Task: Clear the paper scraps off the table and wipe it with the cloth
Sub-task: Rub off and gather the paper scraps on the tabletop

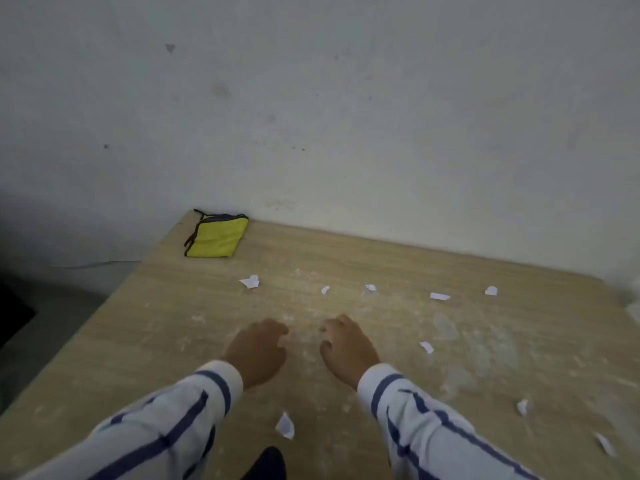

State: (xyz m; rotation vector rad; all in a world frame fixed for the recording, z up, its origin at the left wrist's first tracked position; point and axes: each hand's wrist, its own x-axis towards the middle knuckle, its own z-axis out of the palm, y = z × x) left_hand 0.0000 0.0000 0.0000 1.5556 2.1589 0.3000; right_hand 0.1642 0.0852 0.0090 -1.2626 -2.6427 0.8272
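Several white paper scraps lie scattered on the dusty wooden table (145, 341): one (250, 281) at the middle left, one (440, 296) further right, one (285, 425) near the front between my arms. A folded yellow cloth (217, 236) with dark trim lies at the table's far left corner by the wall. My left hand (258, 351) and my right hand (346, 348) hover side by side over the table's middle, fingers curled downward, holding nothing that I can see.
A stained white wall (346, 116) runs along the table's far edge. The table's left edge drops to a dim floor (52, 323). White dust smears cover the tabletop on the right. A dark shoe tip (268, 462) shows at the bottom.
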